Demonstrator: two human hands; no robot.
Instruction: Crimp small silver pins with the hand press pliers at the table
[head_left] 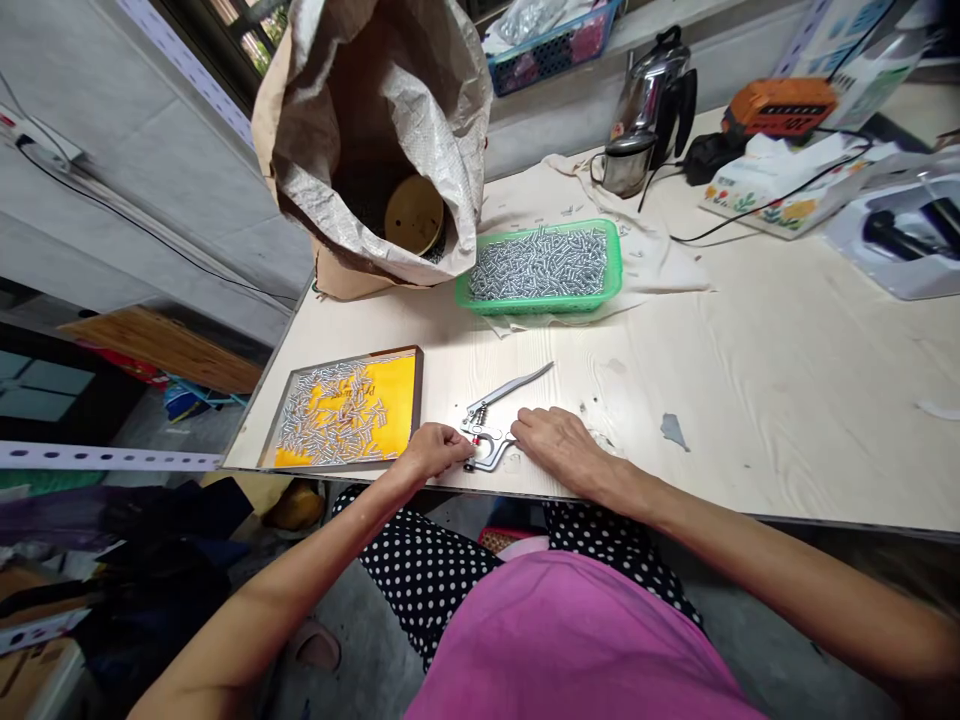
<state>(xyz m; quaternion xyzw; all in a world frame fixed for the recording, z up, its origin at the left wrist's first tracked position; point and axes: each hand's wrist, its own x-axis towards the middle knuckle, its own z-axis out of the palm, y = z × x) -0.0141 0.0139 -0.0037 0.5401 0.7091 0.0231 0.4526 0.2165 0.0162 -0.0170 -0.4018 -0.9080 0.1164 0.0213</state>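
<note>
A pair of metal press pliers (501, 405) lies on the pale wooden table (750, 400) near its front edge. My left hand (433, 450) is curled with its fingertips pinched at the pliers' jaw; what they hold is too small to make out. My right hand (559, 440) rests palm down on the table just right of the jaw, fingertips touching the tool. Left of my hands lies a flat yellow tray (397, 400) with several small metal pins.
A green basket (615, 262) full of metal pins stands behind the pliers. A large open woven sack (450, 150) sits at the back left. A kettle (652, 100), tissue box (765, 190), cables and a white device (900, 235) crowd the back right.
</note>
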